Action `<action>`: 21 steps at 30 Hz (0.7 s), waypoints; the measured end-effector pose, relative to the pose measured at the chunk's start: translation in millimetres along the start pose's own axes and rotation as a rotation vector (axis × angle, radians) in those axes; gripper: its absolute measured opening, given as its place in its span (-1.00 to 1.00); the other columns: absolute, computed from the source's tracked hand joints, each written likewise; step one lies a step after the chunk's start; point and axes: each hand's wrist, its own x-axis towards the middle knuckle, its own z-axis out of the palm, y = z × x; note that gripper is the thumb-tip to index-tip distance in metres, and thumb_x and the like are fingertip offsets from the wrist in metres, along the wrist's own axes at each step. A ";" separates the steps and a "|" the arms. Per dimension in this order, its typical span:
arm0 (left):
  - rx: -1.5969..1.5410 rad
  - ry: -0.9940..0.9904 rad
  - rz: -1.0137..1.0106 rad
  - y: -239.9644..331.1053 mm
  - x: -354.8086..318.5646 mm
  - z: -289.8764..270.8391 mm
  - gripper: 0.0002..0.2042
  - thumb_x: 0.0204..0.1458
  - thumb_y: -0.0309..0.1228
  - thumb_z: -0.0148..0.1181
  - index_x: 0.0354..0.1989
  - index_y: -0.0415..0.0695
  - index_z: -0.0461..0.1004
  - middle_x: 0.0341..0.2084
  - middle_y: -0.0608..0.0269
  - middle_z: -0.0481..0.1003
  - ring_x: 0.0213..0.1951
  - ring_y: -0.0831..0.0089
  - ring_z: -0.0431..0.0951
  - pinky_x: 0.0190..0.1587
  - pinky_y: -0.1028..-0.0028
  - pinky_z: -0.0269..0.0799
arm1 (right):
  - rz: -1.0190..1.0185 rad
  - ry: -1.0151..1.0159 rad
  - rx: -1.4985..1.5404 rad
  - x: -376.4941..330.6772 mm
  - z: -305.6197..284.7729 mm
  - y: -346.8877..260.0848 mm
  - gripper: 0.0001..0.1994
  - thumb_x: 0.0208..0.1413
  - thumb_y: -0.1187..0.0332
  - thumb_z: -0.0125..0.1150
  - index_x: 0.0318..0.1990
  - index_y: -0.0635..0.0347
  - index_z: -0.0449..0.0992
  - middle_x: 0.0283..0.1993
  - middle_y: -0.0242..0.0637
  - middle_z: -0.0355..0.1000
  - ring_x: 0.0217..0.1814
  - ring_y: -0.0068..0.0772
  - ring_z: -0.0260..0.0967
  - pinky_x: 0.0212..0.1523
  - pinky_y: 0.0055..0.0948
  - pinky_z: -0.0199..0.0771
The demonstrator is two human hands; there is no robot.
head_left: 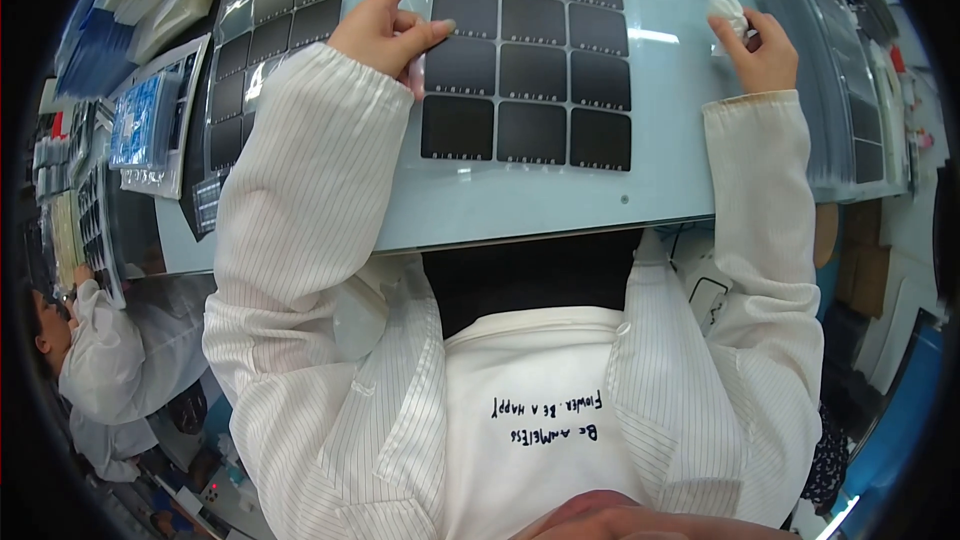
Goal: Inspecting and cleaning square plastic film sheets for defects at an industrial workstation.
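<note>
L hand (385, 30) is pressing thumb and fingers on the left edge of the sheet (530, 50) of dark squares lying mid-table (500, 210); R hand (762, 45) is pinching a white cloth (728, 10). Sheet's prob. thin, floppy, smudge-prone (best taken by its clear border). Clear-bagged sheets (270, 30) are sitting left, blue packs (140, 120) further left.
</note>
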 end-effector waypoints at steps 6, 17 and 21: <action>-0.243 -0.049 -0.151 4.4 -3.9 0.1 -0.27 0.02 -0.45 0.14 0.29 -0.10 -0.19 -0.68 0.23 0.37 -0.72 0.57 0.40 -0.71 0.55 0.31 | -0.076 0.125 -0.012 -18.1 -18.9 -25.4 -0.61 -0.10 0.26 0.30 -0.12 0.25 0.45 -0.22 -0.33 0.36 -0.44 -0.63 0.25 -0.43 -0.63 0.29; -0.599 -0.141 -0.238 10.5 -8.8 8.2 -0.26 0.05 -0.51 0.04 0.29 -0.05 -0.35 -0.77 0.27 0.31 -0.79 0.38 0.40 -0.73 0.42 0.37 | 0.298 -1.387 1.278 -129.6 -23.2 -104.8 -0.51 0.15 0.25 0.01 0.15 0.33 0.11 -0.06 -0.02 0.37 -0.29 -0.32 0.46 -0.28 -0.44 0.48; -0.612 -0.133 -0.268 13.6 -14.2 10.3 -0.29 0.06 -0.51 0.02 0.29 -0.06 -0.32 -0.75 0.26 0.35 -0.80 0.38 0.40 -0.73 0.41 0.39 | 0.891 -1.034 1.536 -119.4 -13.7 -111.1 -0.49 0.22 0.06 -0.23 0.12 0.32 0.09 0.01 0.09 0.30 -0.27 -0.20 0.45 -0.26 -0.39 0.49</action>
